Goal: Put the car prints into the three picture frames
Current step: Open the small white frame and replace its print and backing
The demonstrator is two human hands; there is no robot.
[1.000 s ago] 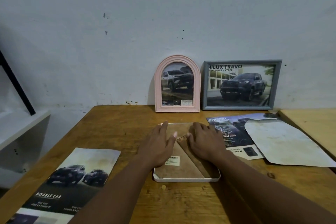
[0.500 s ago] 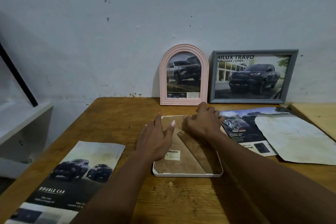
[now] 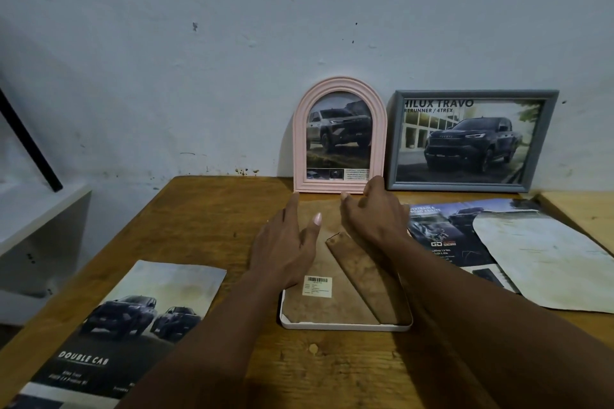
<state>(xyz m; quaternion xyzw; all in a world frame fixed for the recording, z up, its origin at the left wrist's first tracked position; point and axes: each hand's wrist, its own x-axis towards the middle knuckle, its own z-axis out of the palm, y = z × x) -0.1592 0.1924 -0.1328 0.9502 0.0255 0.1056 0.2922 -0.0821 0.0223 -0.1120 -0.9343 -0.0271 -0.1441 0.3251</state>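
At picture centre a white rectangular plastic frame (image 3: 345, 325) lies face down on the wooden table (image 3: 212, 209), its brown fibreboard backing (image 3: 329, 305) facing up. The left hand (image 3: 285, 252) rests flat on the board, fingers straight. The right hand (image 3: 372, 219) curls at the far edge; whether it pinches anything I cannot tell. Keeping the board pressed down while each edge is seated evenly should work best. A loose glossy truck print (image 3: 139, 319) lies lower left.
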